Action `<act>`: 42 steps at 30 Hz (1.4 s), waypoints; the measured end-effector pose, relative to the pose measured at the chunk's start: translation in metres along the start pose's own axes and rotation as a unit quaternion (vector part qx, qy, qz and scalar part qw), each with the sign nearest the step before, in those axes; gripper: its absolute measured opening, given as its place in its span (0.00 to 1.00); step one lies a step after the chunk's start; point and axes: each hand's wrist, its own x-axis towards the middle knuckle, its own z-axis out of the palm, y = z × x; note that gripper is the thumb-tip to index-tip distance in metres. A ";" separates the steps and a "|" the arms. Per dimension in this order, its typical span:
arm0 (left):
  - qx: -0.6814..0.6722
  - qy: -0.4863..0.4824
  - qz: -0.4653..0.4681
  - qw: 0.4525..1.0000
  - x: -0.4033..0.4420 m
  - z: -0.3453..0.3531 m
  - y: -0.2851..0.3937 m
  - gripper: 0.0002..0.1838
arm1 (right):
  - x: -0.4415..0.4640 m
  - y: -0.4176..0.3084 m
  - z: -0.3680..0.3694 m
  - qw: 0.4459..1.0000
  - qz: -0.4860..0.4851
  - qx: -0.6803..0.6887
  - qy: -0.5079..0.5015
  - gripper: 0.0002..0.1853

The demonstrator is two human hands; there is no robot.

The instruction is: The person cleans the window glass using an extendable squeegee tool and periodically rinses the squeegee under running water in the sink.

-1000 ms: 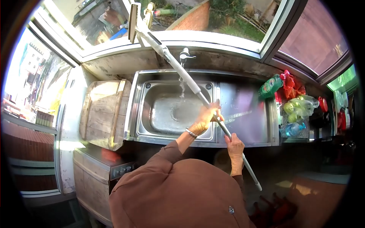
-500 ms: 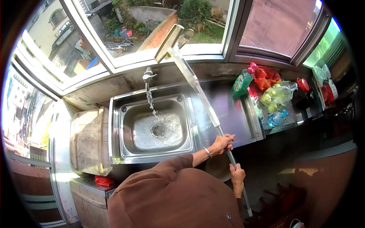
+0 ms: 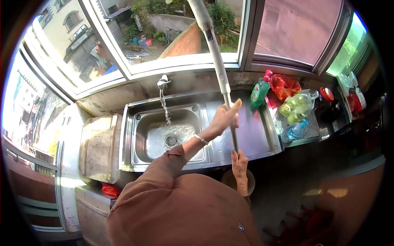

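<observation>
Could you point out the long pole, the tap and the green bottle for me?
Long pole (image 3: pixel 220 73), head view, on its thicker section above the hands.
Tap (image 3: pixel 163 81), head view, on its metal body.
Green bottle (image 3: pixel 259 94), head view, mid-body.

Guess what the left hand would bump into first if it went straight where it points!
Probably the green bottle: the left hand, holding the pole, points towards it. It might pass above, as depth is unclear.

- Gripping a pole (image 3: pixel 218 67) with the left hand (image 3: pixel 225 119), and lower down with the right hand (image 3: pixel 239 164).
- Facing a sink (image 3: pixel 141 119), with water (image 3: pixel 165 107) falling into it from a faucet (image 3: pixel 163 82).
- At right, near a green bottle (image 3: pixel 259 93), with a red bag (image 3: pixel 285 86) just beside.
</observation>
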 end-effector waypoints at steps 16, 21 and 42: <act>-0.148 0.146 0.065 0.976 0.036 -0.002 -0.032 0.12 | -0.038 0.066 0.035 0.990 0.075 0.109 -0.057 0.23; -0.102 0.142 -0.035 0.984 0.001 -0.007 -0.114 0.13 | -0.110 0.074 0.033 0.978 0.177 0.080 -0.083 0.23; -0.134 0.078 0.230 0.961 0.020 -0.006 0.054 0.21 | -0.042 -0.065 0.029 0.964 0.161 0.205 -0.054 0.29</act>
